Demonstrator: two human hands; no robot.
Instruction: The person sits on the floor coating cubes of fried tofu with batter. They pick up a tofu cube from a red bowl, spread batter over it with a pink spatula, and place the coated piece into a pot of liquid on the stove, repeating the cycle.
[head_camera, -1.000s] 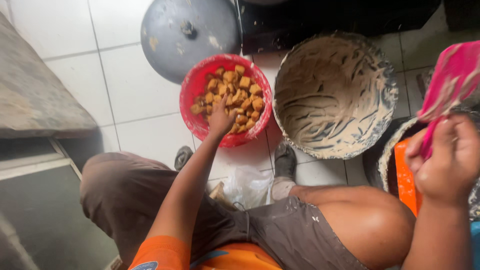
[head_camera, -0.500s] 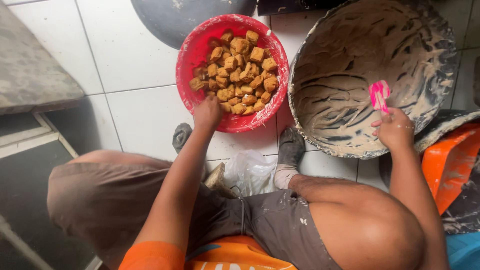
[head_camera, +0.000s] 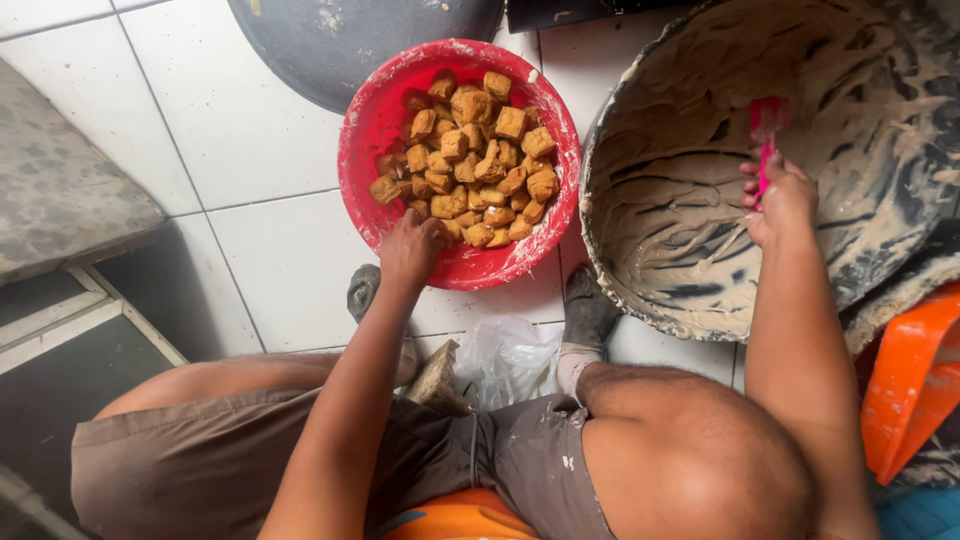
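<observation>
Pink spatula, raised at the frame's right a second ago, now scrapes batter in the big basin at upper right, gripped in my right hand, while my left hand closes on a fried tofu cube in the red bowl at top centre.

head cam | looks steeply down | close (one view only)

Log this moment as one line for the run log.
left hand: on fried pieces at near rim of red bowl | right hand: gripping pink spatula inside batter-coated basin | floor: white tiles
</observation>
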